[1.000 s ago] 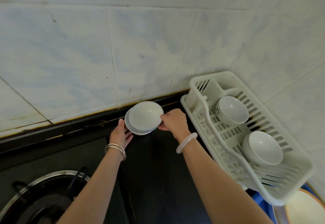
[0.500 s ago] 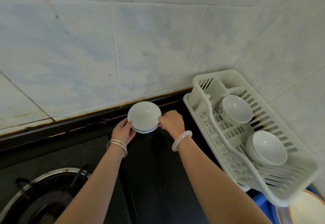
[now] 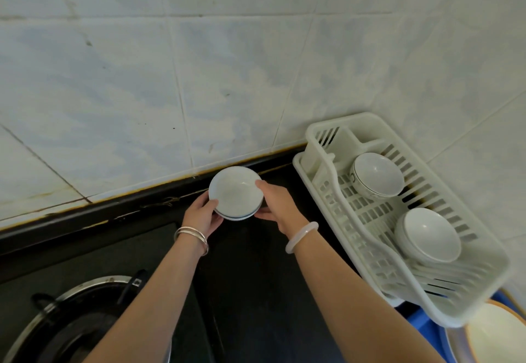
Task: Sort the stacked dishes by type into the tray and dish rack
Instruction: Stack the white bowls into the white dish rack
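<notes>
A small stack of white saucers (image 3: 234, 192) sits on the black counter by the tiled wall. My left hand (image 3: 202, 215) grips the stack's left edge, thumb on the top rim. My right hand (image 3: 275, 202) grips the right edge, fingers curled over the rim and under it. To the right stands a white plastic dish rack (image 3: 367, 220). Inside it are a white bowl (image 3: 377, 174) at the far end and a stack of white bowls (image 3: 429, 234) nearer to me.
A gas burner (image 3: 71, 320) fills the lower left of the black counter (image 3: 250, 277). At the bottom right corner a cream plate (image 3: 495, 337) lies on a metal tray, above something blue. The tiled wall closes off the back and right.
The top saucer, tilted up a second ago, now lies flat on the stack. Both hands have closed in around the stack's edges.
</notes>
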The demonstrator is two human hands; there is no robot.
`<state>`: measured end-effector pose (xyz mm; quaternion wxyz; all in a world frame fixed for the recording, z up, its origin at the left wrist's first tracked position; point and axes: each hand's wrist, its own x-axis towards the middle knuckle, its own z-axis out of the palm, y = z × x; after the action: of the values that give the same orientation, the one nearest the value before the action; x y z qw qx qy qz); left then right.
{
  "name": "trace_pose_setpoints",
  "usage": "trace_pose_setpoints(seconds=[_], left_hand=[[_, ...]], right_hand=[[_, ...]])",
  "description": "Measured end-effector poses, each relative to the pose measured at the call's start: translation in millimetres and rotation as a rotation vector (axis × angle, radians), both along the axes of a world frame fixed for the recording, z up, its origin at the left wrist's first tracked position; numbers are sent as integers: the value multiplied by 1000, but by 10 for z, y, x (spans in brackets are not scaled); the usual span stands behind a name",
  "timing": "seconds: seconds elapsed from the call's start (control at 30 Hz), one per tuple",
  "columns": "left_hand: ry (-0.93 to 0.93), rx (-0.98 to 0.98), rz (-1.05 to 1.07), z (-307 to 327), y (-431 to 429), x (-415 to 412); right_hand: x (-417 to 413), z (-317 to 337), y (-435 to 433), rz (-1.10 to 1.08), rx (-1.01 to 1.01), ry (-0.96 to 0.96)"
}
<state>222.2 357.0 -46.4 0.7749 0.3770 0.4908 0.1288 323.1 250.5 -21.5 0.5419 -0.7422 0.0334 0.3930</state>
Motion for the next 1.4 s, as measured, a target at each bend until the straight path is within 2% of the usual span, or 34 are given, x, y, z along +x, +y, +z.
trace_pose_setpoints(seconds=[0.23, 0.47, 0.67, 0.9, 1.2, 1.4], left_hand=[[-120, 141, -214, 675, -335, 287], [-190, 91, -546, 1200, -968, 842], [-92, 169, -818, 1175, -1407, 1392], [59, 320, -1170, 919, -1672, 1825], [341, 644, -1490, 721, -1831, 2161], [389, 718, -1599, 602, -1862, 2267]], right_hand=[[99, 590, -583, -164, 91, -139], [405, 1079, -1443, -365, 36, -213], [584, 1022, -2051, -502, 38, -110], [592, 662, -2378, -628, 61, 7], [559, 351, -2479, -637, 48, 78], [561, 203, -2482, -618, 54, 95]])
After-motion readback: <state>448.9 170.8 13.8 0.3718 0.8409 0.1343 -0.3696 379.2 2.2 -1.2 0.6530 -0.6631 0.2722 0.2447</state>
